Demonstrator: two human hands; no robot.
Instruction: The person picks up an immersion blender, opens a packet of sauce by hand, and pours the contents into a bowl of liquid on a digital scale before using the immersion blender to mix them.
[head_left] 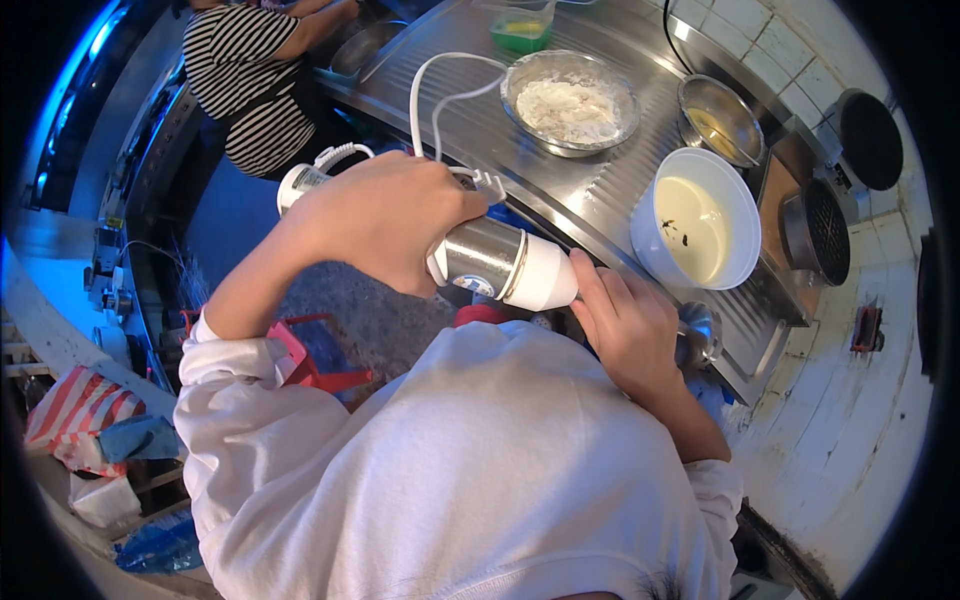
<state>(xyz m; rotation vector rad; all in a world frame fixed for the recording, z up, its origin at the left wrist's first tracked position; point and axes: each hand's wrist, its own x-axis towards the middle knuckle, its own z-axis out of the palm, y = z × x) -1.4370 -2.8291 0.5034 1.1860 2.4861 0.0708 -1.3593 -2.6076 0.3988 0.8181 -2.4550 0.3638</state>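
A hand blender (482, 257) with a silver and white body lies across in front of my chest. My left hand (385, 215) is wrapped round its motor body, and a white cord (417, 95) loops up from there onto the counter. My right hand (632, 325) is closed round the narrower end, just past the white collar. Beyond that hand a shiny metal bell-shaped end (700, 333) sticks out, though the shaft between is hidden by my fingers. Closest to my right hand on the counter stands a white plastic tub (648, 215) holding pale yellow liquid with a few dark bits.
On the ridged steel counter (465, 120) stand a metal bowl of white flour (570, 100), a smaller steel bowl (745, 100) and a green-bottomed container (520, 40). Round dark pans (868, 140) are at the right wall. A person in a striped shirt (250, 80) works at far left. A red stool (335, 380) is below.
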